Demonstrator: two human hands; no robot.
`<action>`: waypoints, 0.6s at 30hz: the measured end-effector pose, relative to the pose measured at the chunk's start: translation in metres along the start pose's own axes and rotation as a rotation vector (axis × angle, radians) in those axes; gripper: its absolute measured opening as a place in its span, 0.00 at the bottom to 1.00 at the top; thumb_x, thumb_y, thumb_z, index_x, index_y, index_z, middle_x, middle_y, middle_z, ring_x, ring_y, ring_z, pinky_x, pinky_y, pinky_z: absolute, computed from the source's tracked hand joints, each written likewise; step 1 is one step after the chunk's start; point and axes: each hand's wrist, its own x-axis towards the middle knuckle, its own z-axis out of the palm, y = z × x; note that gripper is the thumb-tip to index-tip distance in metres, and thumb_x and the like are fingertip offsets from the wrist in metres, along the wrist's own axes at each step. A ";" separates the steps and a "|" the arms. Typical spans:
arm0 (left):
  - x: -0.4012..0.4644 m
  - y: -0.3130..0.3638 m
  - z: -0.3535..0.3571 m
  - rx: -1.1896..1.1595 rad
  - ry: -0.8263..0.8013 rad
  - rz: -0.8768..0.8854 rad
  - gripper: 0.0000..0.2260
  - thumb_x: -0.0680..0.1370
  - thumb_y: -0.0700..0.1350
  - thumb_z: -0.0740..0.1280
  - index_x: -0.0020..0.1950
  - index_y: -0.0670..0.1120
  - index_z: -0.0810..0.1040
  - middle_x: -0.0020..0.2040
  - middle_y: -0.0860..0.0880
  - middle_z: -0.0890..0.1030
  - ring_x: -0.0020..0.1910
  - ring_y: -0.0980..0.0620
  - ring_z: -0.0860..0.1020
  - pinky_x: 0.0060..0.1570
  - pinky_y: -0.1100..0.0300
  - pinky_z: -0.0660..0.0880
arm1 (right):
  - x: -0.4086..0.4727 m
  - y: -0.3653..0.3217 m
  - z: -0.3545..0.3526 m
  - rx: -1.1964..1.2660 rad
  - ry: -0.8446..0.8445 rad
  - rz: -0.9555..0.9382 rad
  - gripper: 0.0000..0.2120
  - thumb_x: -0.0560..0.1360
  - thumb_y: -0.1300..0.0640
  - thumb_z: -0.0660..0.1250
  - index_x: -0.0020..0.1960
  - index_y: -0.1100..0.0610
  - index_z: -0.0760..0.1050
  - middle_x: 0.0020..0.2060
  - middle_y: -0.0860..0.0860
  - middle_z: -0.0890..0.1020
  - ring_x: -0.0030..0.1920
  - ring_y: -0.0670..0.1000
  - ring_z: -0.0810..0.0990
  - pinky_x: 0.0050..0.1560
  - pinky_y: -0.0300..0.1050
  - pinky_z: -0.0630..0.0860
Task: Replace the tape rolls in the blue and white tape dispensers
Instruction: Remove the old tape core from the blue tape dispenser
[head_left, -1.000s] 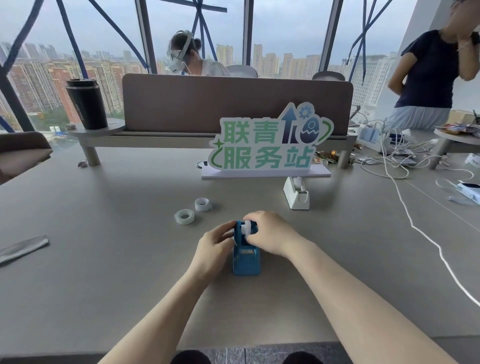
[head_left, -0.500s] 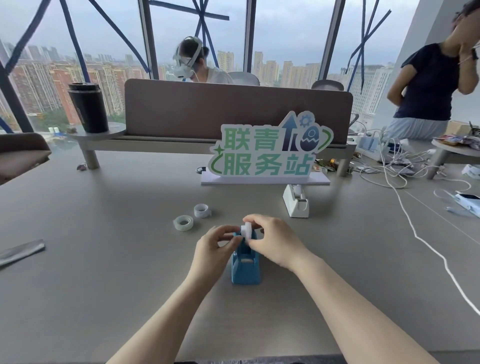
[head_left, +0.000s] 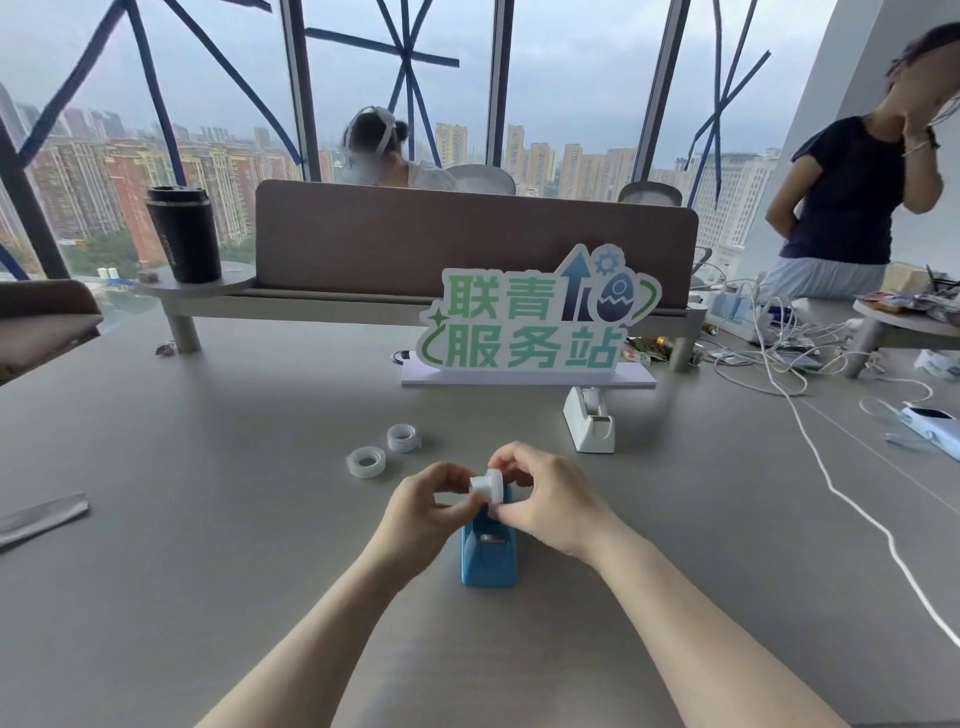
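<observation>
The blue tape dispenser (head_left: 489, 557) stands on the grey table in front of me. Just above its far end, my left hand (head_left: 423, 506) and my right hand (head_left: 545, 501) pinch a small white tape roll on its hub (head_left: 487, 486) from both sides. The hub's white stub points toward my left fingers. The white tape dispenser (head_left: 589, 420) stands farther back to the right, with a roll seated in it. Two loose tape rolls lie to the left: a clear flat one (head_left: 366, 461) and a smaller one on its edge (head_left: 402, 437).
A green-lettered sign (head_left: 530, 325) on a white base stands behind the dispensers, before a brown divider. A black cup (head_left: 183, 235) sits on a shelf at the left. White cables (head_left: 810, 447) run across the right side. A grey strip (head_left: 41, 517) lies far left. Two people are beyond the table.
Both hands have lifted the white roll up out of the blue dispenser and now hold it above it. The dispenser has stayed in place.
</observation>
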 end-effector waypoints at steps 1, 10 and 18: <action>-0.001 -0.002 -0.003 -0.018 0.012 0.002 0.03 0.73 0.42 0.71 0.44 0.48 0.79 0.43 0.52 0.81 0.44 0.56 0.80 0.43 0.64 0.77 | 0.001 -0.001 -0.002 0.016 0.014 -0.008 0.17 0.65 0.57 0.75 0.51 0.45 0.75 0.47 0.43 0.83 0.49 0.42 0.81 0.46 0.39 0.76; -0.014 -0.025 -0.056 -0.070 0.329 -0.090 0.05 0.71 0.40 0.73 0.42 0.46 0.79 0.38 0.49 0.83 0.36 0.57 0.81 0.40 0.64 0.76 | 0.030 -0.038 0.035 -0.065 -0.015 -0.086 0.16 0.66 0.52 0.72 0.52 0.46 0.72 0.46 0.46 0.81 0.44 0.51 0.79 0.48 0.47 0.76; -0.015 -0.042 -0.099 0.058 0.481 -0.183 0.04 0.70 0.43 0.72 0.42 0.52 0.80 0.36 0.55 0.83 0.34 0.65 0.79 0.35 0.73 0.72 | 0.064 -0.066 0.088 -0.410 -0.227 -0.046 0.17 0.69 0.49 0.60 0.58 0.48 0.69 0.48 0.52 0.82 0.50 0.59 0.78 0.53 0.51 0.69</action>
